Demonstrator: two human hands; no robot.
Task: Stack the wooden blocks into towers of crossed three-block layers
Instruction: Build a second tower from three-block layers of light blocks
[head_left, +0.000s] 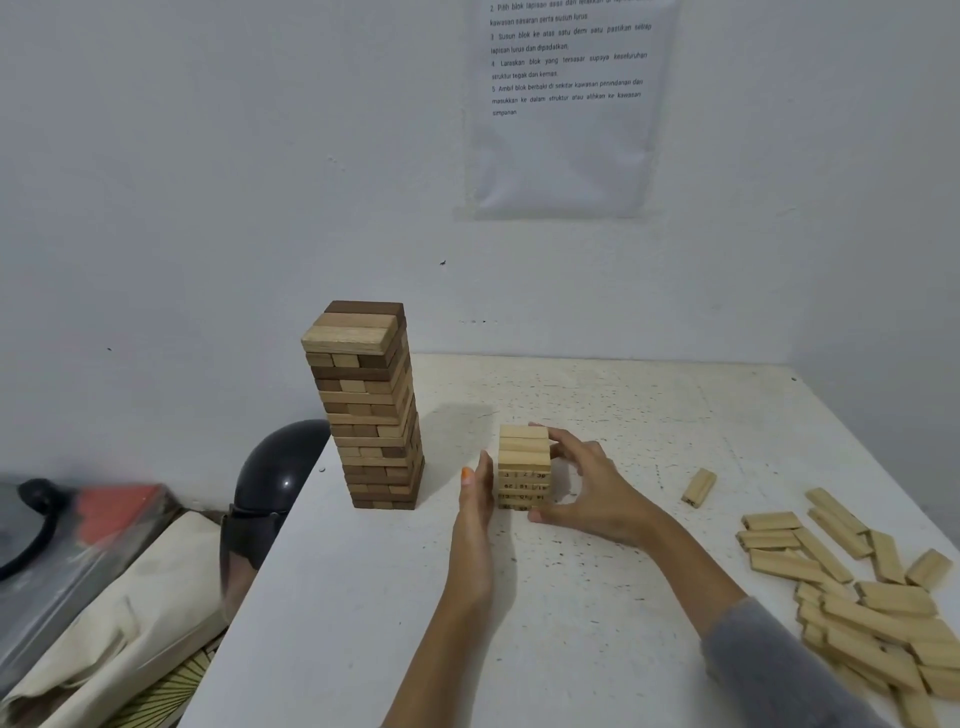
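Observation:
A short tower of pale wooden blocks (523, 465) stands mid-table, several crossed layers high, with numbers printed on its lower block ends. My left hand (475, 499) presses flat against its left side with straight fingers. My right hand (587, 488) cups the tower's right side, fingers curved round the far top edge and thumb at the base. A tall finished tower of mixed dark and light blocks (374, 405) stands to the left, near the table's left edge.
A heap of loose pale blocks (862, 592) lies at the right edge of the white table (395, 613), and a single block (698, 487) lies apart from it. A black helmet (275, 478) and bags sit beyond the left edge. A printed sheet hangs on the wall.

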